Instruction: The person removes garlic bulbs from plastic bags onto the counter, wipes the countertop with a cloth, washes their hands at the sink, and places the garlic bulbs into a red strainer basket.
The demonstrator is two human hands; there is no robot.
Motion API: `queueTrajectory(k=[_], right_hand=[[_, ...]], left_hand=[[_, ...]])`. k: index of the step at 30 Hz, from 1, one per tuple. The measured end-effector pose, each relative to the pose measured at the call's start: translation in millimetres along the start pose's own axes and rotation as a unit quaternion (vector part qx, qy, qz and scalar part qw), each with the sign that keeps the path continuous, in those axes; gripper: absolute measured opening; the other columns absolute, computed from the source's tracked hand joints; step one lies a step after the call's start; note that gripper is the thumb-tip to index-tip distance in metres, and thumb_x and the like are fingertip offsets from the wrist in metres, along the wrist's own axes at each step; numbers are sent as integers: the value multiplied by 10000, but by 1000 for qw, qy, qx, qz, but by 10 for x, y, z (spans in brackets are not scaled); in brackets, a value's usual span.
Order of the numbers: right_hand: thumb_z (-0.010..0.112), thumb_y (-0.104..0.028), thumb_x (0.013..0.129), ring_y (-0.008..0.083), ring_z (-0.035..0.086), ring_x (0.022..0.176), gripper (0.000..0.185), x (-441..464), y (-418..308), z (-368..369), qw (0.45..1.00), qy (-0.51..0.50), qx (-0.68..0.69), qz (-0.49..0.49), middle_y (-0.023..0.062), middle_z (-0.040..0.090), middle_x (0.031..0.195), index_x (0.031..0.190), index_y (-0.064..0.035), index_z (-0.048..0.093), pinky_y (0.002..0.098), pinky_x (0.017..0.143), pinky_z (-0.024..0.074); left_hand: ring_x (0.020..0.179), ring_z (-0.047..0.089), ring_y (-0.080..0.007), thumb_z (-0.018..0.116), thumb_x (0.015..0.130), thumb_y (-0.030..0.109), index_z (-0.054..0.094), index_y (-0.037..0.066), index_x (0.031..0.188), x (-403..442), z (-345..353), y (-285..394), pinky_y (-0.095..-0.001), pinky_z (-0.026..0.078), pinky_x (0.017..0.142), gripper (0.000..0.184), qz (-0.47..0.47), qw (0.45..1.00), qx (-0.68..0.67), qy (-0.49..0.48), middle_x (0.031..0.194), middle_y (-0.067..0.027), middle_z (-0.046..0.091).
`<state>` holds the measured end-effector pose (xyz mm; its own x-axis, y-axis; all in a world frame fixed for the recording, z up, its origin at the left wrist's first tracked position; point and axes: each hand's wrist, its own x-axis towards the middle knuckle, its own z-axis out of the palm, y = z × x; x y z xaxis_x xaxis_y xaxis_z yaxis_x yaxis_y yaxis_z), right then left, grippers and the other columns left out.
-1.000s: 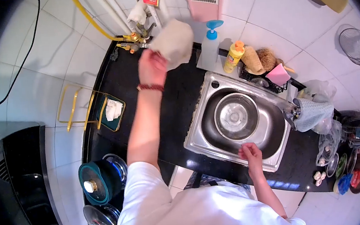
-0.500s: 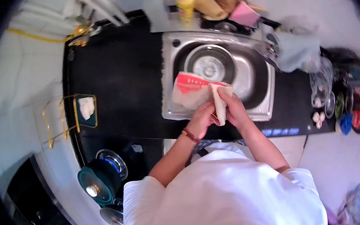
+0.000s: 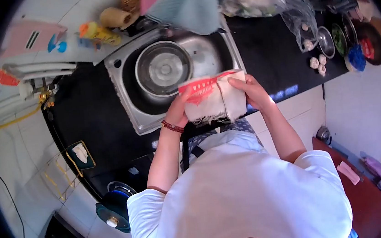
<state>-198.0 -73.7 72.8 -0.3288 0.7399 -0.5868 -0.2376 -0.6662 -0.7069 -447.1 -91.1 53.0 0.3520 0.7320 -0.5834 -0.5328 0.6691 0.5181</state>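
Observation:
A white cloth (image 3: pixel 214 102) with a red print along its upper left part and a frayed lower edge is stretched out in front of my body. My left hand (image 3: pixel 179 110), below which a beaded bracelet circles the wrist, grips the cloth's left side. At the right end, my right hand (image 3: pixel 254 92) pinches it with the thumb on top. Just beyond the cloth is the steel sink (image 3: pixel 123 105), where a round metal basin (image 3: pixel 143 80) stands.
A teal pot (image 3: pixel 117 211) sits by a lit burner at lower left. Garlic bulbs (image 3: pixel 318 64), metal bowls (image 3: pixel 325 41) and plastic bags line the right of the black counter. A grey-blue cloth (image 3: pixel 193 8) hangs over the sink's far side. A yellow bottle (image 3: pixel 99 33) stands behind the sink.
The bunched cloth has been opened out flat between my hands, which moved apart. My view has turned to the right, bringing a red surface into sight at lower right.

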Motion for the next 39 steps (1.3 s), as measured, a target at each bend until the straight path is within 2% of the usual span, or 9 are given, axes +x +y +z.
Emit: queueTrajectory(k=[6, 9, 10, 14, 23, 27, 31, 36, 39], right_hand=[[664, -110, 869, 104, 616, 755, 220, -124, 342, -692, 959, 178, -167, -142, 65, 654, 882, 1036, 3, 576, 252, 697, 503], [669, -117, 781, 357, 615, 823, 297, -269, 468, -764, 810, 284, -391, -333, 182, 589, 911, 1038, 5, 585, 388, 711, 525], [647, -130, 797, 365, 594, 877, 307, -357, 394, -752, 814, 241, -419, -320, 188, 568, 958, 1071, -12, 575, 408, 751, 517], [658, -151, 787, 356, 576, 963, 387, -642, 255, -1167, 893, 239, -289, -249, 205, 539, 1073, 1135, -20, 551, 407, 826, 498], [572, -133, 828, 359, 584, 936, 288, -1057, 212, -2045, 859, 304, -376, -167, 171, 574, 1034, 1087, -9, 596, 419, 802, 503], [568, -87, 830, 331, 609, 886, 200, -1062, 491, -2629, 724, 432, -449, -295, 142, 571, 983, 1030, -90, 577, 419, 743, 497], [567, -69, 819, 375, 634, 802, 314, -1060, 311, -3493, 615, 544, -560, -113, 154, 545, 1060, 1124, -91, 493, 458, 656, 528], [538, -108, 801, 415, 636, 756, 342, -304, 763, -2902, 645, 482, -537, -251, 172, 590, 1030, 1143, -115, 516, 480, 646, 527], [520, -113, 861, 425, 659, 810, 307, 211, 653, -1932, 759, 417, -500, 12, 183, 629, 991, 1162, -125, 459, 515, 695, 542]], left_hand=[[976, 651, -217, 535, 973, 269, 556, 18, 1262, 503, 507, -537, -321, 491, 855, 383, 131, 845, 498, 144, 1117, -123, 671], [1122, 580, -199, 501, 988, 319, 482, 19, 1338, 764, 1113, -1004, -315, 443, 932, 462, 182, 890, 409, 85, 1254, -131, 598], [1091, 539, -116, 447, 1008, 399, 508, 44, 1296, 770, 1496, -1062, -255, 427, 923, 461, 123, 937, 320, 74, 1232, -13, 579], [1029, 571, -136, 348, 999, 543, 524, 78, 1243, 986, 1956, -1277, -300, 447, 921, 554, -76, 989, 23, -124, 1091, -17, 604], [1240, 474, -188, 319, 976, 599, 433, 72, 1379, 1201, 2621, -1708, -400, 316, 1067, 673, -231, 964, -71, -111, 1363, -61, 507], [1280, 442, -232, 474, 979, 461, 395, 59, 1418, 1156, 2223, -1827, -383, 315, 1072, 601, -192, 967, 161, -48, 1475, -69, 393], [1282, 457, -210, 511, 974, 322, 497, 67, 1333, 940, 1438, -1501, -365, 373, 1037, 440, -127, 977, 160, -55, 1395, -84, 489], [1193, 533, -190, 518, 972, 318, 578, 75, 1224, 344, 446, -1157, -325, 417, 978, 355, -134, 972, 142, 130, 1277, -68, 587], [1139, 561, -204, 540, 960, 321, 573, 57, 1225, 73, 24, -1122, -324, 441, 939, 376, -131, 968, 99, 189, 1271, -95, 588]])
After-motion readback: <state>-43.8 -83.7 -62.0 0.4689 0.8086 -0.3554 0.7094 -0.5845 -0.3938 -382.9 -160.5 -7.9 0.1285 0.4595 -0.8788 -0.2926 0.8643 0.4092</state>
